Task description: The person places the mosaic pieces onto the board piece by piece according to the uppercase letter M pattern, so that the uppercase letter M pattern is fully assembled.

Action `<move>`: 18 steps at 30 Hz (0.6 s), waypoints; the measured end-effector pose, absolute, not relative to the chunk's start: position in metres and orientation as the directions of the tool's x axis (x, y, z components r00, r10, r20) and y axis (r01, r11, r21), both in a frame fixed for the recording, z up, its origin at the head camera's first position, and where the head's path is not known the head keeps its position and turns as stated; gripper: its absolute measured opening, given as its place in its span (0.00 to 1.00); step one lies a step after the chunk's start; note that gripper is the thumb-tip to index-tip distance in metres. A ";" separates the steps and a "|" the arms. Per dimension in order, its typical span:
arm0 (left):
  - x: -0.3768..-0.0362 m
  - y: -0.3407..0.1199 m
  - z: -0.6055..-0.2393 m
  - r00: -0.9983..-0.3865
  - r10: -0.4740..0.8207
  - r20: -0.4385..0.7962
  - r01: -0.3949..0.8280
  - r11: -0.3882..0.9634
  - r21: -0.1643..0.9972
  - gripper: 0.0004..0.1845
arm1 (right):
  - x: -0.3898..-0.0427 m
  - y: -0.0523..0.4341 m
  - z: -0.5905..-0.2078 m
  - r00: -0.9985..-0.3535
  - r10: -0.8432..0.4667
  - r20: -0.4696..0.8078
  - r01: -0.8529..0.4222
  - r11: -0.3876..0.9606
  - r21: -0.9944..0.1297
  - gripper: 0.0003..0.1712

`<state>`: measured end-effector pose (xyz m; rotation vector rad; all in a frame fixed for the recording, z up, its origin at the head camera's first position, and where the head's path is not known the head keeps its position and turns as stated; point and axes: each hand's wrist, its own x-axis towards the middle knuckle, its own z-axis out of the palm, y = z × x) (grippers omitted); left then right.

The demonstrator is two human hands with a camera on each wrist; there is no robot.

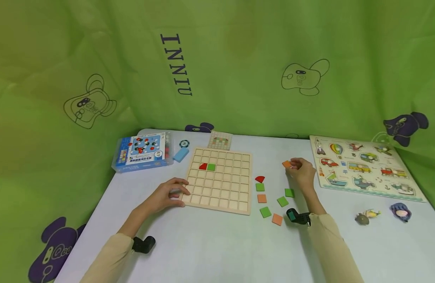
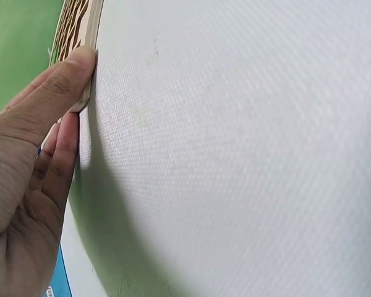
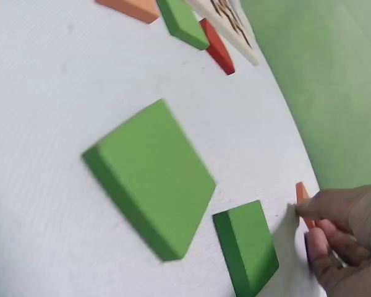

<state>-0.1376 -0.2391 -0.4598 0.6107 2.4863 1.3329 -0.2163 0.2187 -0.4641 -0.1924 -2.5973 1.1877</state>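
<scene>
A wooden grid board (image 1: 224, 188) lies mid-table with a red quarter-round piece (image 1: 203, 166) and a green tile (image 1: 211, 167) set in its cells. My left hand (image 1: 176, 191) rests with fairly straight fingers on the board's near left corner. In the left wrist view the thumb (image 2: 71, 77) presses the board's edge (image 2: 89, 25). To the right of the board, just above the table, my right hand (image 1: 294, 165) pinches an orange tile (image 1: 286, 164); its edge (image 3: 301, 197) shows between the fingertips (image 3: 321, 238). Loose green tiles (image 3: 151, 176) (image 3: 247, 244) lie below that hand.
Several loose tiles lie right of the board: a red quarter (image 1: 260, 179), green (image 1: 260, 187) and orange (image 1: 262, 198) ones. A blue box (image 1: 143, 151), a blue block (image 1: 181, 154) and a pattern card (image 1: 220, 140) sit at the back. A vehicle peg puzzle (image 1: 362, 167) and two toy pieces (image 1: 366, 216) are at the right.
</scene>
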 end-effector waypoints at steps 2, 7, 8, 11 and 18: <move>-0.138 -0.239 -0.460 -0.879 0.476 -0.024 0.244 0.493 0.835 0.16 | -0.217 0.219 -0.465 -0.955 0.224 0.194 -0.007 0.636 -0.772 0.18; -0.138 -0.240 -0.461 -0.877 0.481 -0.017 0.253 0.490 0.834 0.15 | -0.218 0.222 -0.467 -0.956 0.193 0.219 -0.058 0.611 -0.789 0.17; -0.138 -0.240 -0.461 -0.875 0.483 -0.019 0.252 0.489 0.835 0.15 | -0.218 0.223 -0.468 -0.955 0.188 0.230 -0.070 0.610 -0.789 0.17; -0.137 -0.240 -0.461 -0.872 0.489 -0.023 0.253 0.490 0.834 0.15 | -0.217 0.218 -0.467 -0.955 0.161 0.248 -0.112 0.579 -0.808 0.15; -0.137 -0.239 -0.460 -0.869 0.495 -0.005 0.272 0.486 0.831 0.16 | -0.205 0.145 -0.453 -0.974 0.017 0.226 -0.194 0.451 -0.871 0.15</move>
